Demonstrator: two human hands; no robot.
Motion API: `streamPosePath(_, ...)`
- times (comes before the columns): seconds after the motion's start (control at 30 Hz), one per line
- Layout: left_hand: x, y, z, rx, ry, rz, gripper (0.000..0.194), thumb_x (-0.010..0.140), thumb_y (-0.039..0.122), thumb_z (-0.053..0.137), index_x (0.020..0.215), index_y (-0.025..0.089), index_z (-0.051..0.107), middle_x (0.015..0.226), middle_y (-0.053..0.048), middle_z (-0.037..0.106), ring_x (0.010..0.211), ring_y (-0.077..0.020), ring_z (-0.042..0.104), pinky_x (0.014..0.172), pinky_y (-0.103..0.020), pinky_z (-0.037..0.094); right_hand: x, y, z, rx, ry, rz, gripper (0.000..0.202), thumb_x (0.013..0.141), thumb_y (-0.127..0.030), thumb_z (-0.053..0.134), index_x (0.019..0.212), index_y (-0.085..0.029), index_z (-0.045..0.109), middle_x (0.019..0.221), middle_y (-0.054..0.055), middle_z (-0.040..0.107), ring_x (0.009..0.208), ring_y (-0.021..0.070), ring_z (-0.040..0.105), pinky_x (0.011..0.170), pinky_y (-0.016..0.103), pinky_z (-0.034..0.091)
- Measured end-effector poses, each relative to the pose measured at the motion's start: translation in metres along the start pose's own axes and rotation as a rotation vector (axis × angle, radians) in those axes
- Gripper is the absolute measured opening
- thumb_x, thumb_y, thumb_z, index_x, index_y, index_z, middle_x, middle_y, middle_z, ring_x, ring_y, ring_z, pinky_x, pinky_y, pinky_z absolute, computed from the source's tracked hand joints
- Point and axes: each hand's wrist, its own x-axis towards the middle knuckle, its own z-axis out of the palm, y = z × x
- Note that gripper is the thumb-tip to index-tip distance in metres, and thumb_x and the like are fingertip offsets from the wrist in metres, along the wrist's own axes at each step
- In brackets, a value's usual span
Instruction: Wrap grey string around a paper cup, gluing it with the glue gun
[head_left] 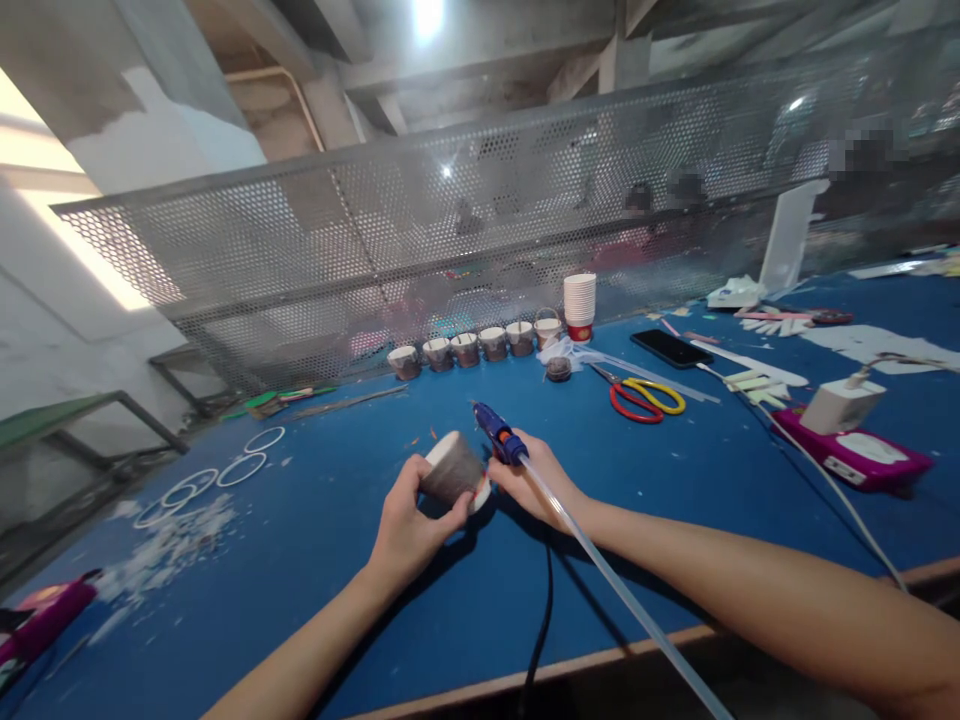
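My left hand (411, 515) grips a small cup (453, 468) wrapped in grey-brown material, tilted on its side above the blue table (337, 640). Just right of the cup, my right hand (536, 480) is closed around a blue glue gun (498, 430), its nozzle pointing up and to the left. From the gun's back a long clear glue stick (622, 590) runs down to the lower right. Several wrapped cups (465, 349) stand in a row at the table's back, beside a stack of white paper cups (580, 305).
Red and yellow scissors (637, 397), a dark yarn ball (558, 369) and a phone (670, 347) lie right of centre. A magenta power strip (855, 450) sits at the right. White rings (241, 469) and scraps (176, 540) lie left. A perforated metal screen (390, 230) rises behind.
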Motion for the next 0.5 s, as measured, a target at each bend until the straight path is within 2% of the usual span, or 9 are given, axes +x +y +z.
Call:
streamPosePath(0.1, 0.004, -0.002, -0.006, -0.057, 0.121, -0.088, 0.026, 0.069, 0.034, 0.066, 0.076, 0.021, 0.046, 0.072, 0.004, 0.046, 0.062, -0.0116, 0.047, 0.056, -0.022, 0.040, 0.008, 0.004, -0.007, 0.050, 0.057, 0.154, 0.005, 0.064, -0.018, 0.055, 0.068, -0.019, 0.052, 0.051, -0.005, 0.053, 0.051, 0.0132, 0.052, 0.054, 0.024, 0.040)
streamPosePath(0.17, 0.005, -0.003, -0.010, -0.094, 0.140, -0.107, 0.026, 0.068, 0.034, 0.067, 0.076, 0.021, 0.046, 0.073, 0.004, 0.046, 0.063, -0.0118, 0.048, 0.056, -0.023, 0.041, 0.012, 0.003, -0.010, 0.072, 0.082, 0.208, 0.005, 0.064, -0.017, 0.053, 0.069, -0.019, 0.053, 0.048, -0.005, 0.052, 0.047, 0.0137, 0.053, 0.051, 0.024, 0.040)
streamPosePath(0.27, 0.006, -0.003, -0.012, -0.131, 0.101, -0.082, 0.024, 0.068, 0.032, 0.067, 0.077, 0.021, 0.048, 0.075, 0.003, 0.049, 0.067, -0.0129, 0.050, 0.060, -0.024, 0.043, 0.013, -0.002, -0.012, 0.088, 0.081, 0.213, 0.001, 0.067, -0.019, 0.053, 0.067, -0.019, 0.054, 0.046, -0.004, 0.052, 0.045, 0.0131, 0.052, 0.049, 0.024, 0.040)
streamPosePath(0.33, 0.006, -0.002, -0.011, -0.142, 0.067, -0.083, 0.022, 0.068, 0.032, 0.066, 0.077, 0.020, 0.049, 0.076, 0.002, 0.050, 0.069, -0.0136, 0.051, 0.063, -0.025, 0.044, 0.011, -0.006, -0.012, 0.095, 0.045, 0.217, 0.007, 0.069, -0.022, 0.054, 0.064, -0.019, 0.055, 0.044, -0.004, 0.050, 0.042, 0.0122, 0.050, 0.047, 0.023, 0.039)
streamPosePath(0.5, 0.007, 0.001, -0.012, -0.119, 0.034, -0.174, 0.021, 0.068, 0.034, 0.066, 0.076, 0.020, 0.051, 0.075, 0.001, 0.053, 0.069, -0.0152, 0.053, 0.064, -0.028, 0.046, 0.002, -0.015, -0.011, 0.076, -0.008, 0.221, 0.012, 0.072, -0.026, 0.058, 0.064, -0.019, 0.056, 0.042, -0.006, 0.048, 0.040, 0.0110, 0.046, 0.045, 0.023, 0.035)
